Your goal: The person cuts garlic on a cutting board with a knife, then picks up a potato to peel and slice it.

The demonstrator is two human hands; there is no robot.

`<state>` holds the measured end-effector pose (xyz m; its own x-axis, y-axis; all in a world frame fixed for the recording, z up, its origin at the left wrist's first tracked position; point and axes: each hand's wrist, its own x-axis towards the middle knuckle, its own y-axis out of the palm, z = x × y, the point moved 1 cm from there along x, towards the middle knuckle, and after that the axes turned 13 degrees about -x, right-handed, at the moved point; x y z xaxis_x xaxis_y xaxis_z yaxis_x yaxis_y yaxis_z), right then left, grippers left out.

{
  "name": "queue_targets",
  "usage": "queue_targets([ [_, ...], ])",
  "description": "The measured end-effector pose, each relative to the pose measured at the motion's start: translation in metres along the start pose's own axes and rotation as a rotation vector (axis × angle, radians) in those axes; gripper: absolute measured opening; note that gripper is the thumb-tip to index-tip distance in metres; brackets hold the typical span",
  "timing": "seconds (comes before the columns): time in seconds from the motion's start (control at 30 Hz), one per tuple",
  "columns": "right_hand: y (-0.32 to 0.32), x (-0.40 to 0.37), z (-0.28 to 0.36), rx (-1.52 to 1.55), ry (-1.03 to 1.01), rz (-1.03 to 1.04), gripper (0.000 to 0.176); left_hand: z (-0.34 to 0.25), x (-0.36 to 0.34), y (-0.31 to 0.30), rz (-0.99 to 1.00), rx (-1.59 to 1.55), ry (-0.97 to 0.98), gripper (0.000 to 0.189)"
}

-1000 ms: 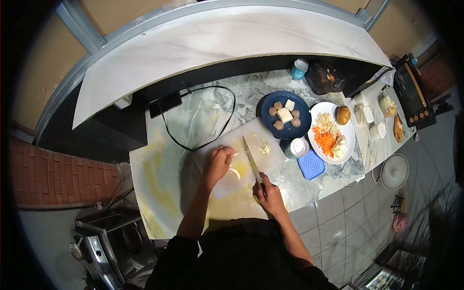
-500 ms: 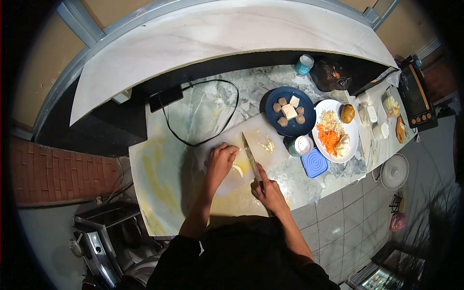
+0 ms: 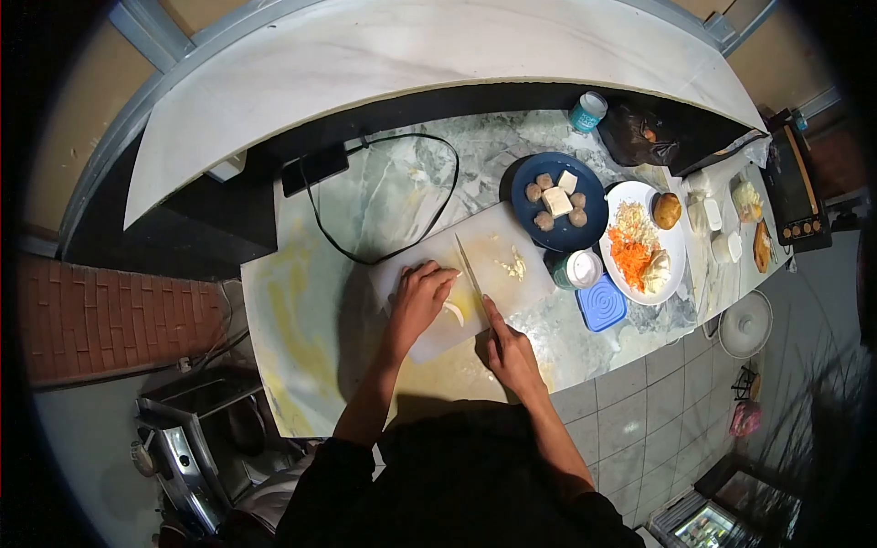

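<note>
A white cutting board (image 3: 429, 345) lies on the marble counter. My right hand (image 3: 512, 352) is wrapped round the handle of a knife (image 3: 470, 269), whose blade points away from me over the board. Left of the blade, my left hand (image 3: 422, 297) rests on the board with its fingers bent together; what they pinch is too small to make out. A pale curved slice (image 3: 454, 313) lies just beside that hand. Small chopped pale bits (image 3: 514, 264) are scattered on the board to the right of the knife.
Beyond the board's right side stand a blue plate (image 3: 525, 228) with balls and white blocks, a white plate (image 3: 677, 251) with shredded food, an open jar (image 3: 582, 269) and a blue lid (image 3: 601, 304). A black cable (image 3: 320, 219) loops at the back left.
The view has shifted slightly, moving the plates right and up in the frame. The knife tip has swung a little left, nearer my left hand.
</note>
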<state>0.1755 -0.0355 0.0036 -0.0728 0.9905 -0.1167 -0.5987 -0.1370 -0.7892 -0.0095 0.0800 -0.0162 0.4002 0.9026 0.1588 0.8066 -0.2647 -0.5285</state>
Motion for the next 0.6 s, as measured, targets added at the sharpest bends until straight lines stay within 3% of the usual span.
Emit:
queue_targets([
  [0.53, 0.0047, 0.0078, -0.0007, -0.127, -0.032, 0.009, 0.079, -0.0035, -0.0022, 0.0047, -0.065, 0.038, 0.017, 0.015],
  [0.6, 0.0018, 0.0089, 0.0029, -0.089, -0.071, -0.08, 0.079, -0.0024, -0.0024, 0.0051, -0.078, 0.037, 0.018, 0.015],
])
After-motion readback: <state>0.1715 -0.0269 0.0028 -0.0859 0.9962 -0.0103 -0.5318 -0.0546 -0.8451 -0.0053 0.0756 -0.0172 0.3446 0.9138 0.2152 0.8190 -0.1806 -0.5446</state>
